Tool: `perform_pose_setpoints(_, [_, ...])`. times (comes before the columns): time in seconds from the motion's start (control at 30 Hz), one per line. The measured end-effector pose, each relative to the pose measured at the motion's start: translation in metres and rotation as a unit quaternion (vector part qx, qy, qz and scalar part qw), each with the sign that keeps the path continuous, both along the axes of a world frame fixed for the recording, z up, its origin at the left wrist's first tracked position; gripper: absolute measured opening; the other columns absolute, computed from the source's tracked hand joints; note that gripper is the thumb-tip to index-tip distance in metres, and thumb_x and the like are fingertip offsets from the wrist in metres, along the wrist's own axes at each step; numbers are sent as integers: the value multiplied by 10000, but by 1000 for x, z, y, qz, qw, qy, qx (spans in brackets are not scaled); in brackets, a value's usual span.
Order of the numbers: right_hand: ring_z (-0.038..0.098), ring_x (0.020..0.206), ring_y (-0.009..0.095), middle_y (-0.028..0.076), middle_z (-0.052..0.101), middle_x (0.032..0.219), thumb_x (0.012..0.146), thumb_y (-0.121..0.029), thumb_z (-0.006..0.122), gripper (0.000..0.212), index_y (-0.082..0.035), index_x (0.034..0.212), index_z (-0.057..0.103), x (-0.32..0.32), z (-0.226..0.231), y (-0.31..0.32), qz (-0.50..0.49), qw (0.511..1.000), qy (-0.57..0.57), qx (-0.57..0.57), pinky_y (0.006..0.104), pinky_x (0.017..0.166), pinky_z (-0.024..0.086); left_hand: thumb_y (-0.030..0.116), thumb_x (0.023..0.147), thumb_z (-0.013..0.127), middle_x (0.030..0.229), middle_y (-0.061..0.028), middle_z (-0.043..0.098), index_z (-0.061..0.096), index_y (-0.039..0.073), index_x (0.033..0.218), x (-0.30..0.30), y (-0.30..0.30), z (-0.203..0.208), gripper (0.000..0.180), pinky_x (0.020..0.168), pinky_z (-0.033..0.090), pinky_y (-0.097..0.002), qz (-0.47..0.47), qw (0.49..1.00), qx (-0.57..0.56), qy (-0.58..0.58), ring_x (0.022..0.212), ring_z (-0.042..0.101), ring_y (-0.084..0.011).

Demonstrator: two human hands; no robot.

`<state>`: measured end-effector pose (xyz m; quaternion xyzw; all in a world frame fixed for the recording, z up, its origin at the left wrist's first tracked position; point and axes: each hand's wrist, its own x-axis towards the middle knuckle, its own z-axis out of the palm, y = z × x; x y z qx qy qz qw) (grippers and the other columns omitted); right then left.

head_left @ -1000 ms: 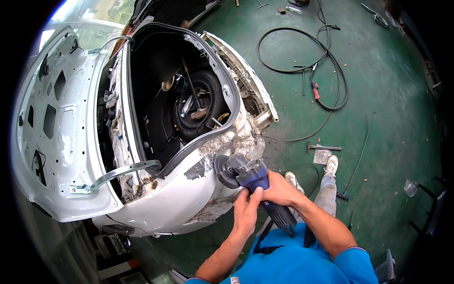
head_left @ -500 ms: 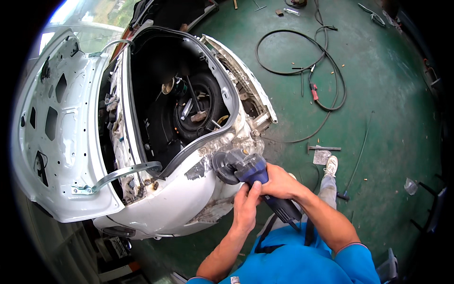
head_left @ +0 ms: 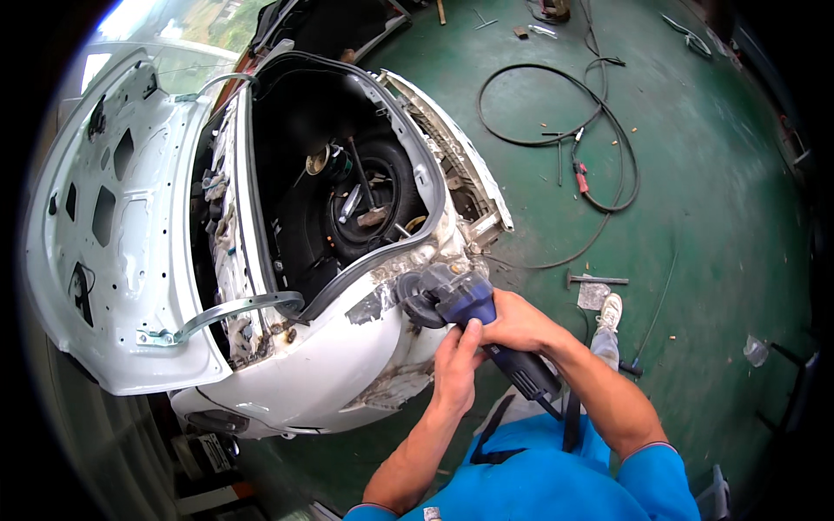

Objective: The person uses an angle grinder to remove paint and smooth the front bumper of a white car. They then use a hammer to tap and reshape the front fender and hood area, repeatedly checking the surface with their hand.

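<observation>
A dark blue angle grinder (head_left: 471, 300) is held at the car's damaged rear corner. Its disc (head_left: 419, 297) lies over the scraped grey and bare-metal patch of the white body panel (head_left: 334, 347), below the trunk opening; whether it touches the metal I cannot tell. My right hand (head_left: 519, 323) is wrapped round the grinder's body from the right. From the lower left, my left hand (head_left: 455, 363) grips it too, the thumb pressed up against the housing and some fingers hidden. A cord trails from the grinder's rear toward my blue shirt.
The open trunk (head_left: 295, 208) holds a spare tire (head_left: 398, 187), a hammer (head_left: 372, 215) and a can (head_left: 328, 161). Left of it stands the raised lid (head_left: 130, 252). A looped black cable (head_left: 486, 117), another hammer (head_left: 599, 280) and scraps lie on the green floor (head_left: 695, 200).
The whole view has shifted and turned slightly. Both hands keep their grip on the grinder, which stays over nearly the same spot on the panel.
</observation>
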<state>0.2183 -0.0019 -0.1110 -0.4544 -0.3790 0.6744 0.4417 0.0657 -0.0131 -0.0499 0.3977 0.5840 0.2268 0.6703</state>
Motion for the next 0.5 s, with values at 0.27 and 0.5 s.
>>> perform_pose_setpoints(0.27, [666,868,195,138,704,961,706,-351,803,581,42,1105,648,-8,6,-5,7,999,19,-43,346,787,539,393,1025,568,1230,-78,603,580,31,1233,-10,-1,3,418,975,455,-408,-18,1000,15,10,1140,559,-164])
perform_pose_setpoints(0.5, [705,977,319,215,705,1057,693,-396,800,707,32,1216,591,-22,20,-17,-26,994,-105,16,405,859,538,336,1030,555,1233,-87,611,537,3,1321,-24,-16,-7,442,990,461,-377,4,997,42,-64,1150,586,-182])
